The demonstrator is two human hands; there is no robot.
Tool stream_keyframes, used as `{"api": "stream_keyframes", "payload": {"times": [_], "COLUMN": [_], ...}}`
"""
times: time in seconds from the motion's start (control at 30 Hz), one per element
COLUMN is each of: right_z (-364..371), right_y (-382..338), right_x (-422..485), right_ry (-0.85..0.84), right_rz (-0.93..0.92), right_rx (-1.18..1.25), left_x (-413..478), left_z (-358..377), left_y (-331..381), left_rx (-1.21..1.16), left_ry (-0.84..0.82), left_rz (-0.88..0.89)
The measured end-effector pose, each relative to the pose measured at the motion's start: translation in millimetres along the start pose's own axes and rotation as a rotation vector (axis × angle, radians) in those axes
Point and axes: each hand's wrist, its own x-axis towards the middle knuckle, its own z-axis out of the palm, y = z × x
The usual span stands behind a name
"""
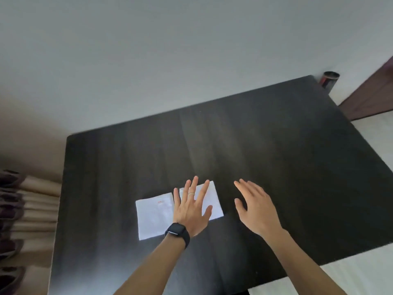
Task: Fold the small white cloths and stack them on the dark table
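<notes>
Two white cloth panels lie flat on the dark counter, towards its near edge. A left panel carries a small red label, and a right panel is set slightly further back. Whether these are two separate small cloths lying edge to edge or one cloth creased down the middle cannot be told, because the join is covered by the left hand.

That hand is spread over the join with straight, splayed fingers. Its grip is fully open and nothing is pinched. A smartwatch is worn on its wrist. The right hand is held over bare counter just beside the right panel, its grip also open and empty.

No stack is seen, so most of the task is judged to remain.

The fabric looks thin and the counter smooth. If the flat palm is slid rather than lifted, the panels could be dragged askew and their edges put out of line. If a single corner is pulled, the cloth could twist, and a crooked fold would leave any later stack uneven.
</notes>
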Motion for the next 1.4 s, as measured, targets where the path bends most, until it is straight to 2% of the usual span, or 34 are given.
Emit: {"api": "stream_keyframes", "payload": {"times": [0.17, 0.37, 0.57, 0.73, 0.87, 1.07, 1.4], "right_z": [-86.1, -175.1, -233.7, -271.0, -290.9, -316.7, -367.9], "right_y": [44.6, 110.5, 170.1, 216.6, 260.4, 336.5, 531.5], "right_x": [-99.1, -248.4, -403.6, -519.0, -603.5, -702.5, -795.7], "right_ry": [0.222, 0.505, 0.971, 1.162, 1.259, 1.27, 1.248], "right_rz": [0.248, 0.583, 0.8, 0.971, 1.058, 1.143, 1.273], "right_rx": [0.109, 0.104, 0.028, -0.017, -0.073, -0.124, -0.189], "left_x": [-2.5, -34.7, -116.7, -197.2, -259.5, -319.3, -343.8], "left_z": [-58.5, -116.6, -153.1, -159.6, -153.8, -132.8, -88.7], "left_y": [102.7, 289.6, 469.5, 592.9, 677.1, 794.4, 1014.1], "left_rx": [-0.083, -0.07, -0.132, -0.236, -0.291, -0.295, -0.275], "left_ry": [-0.022, -0.024, 0.077, 0.16, 0.187, 0.188, 0.196], "left_rz": [0.3, 0.775, 1.187, 1.429, 1.547, 1.598, 1.674]}}
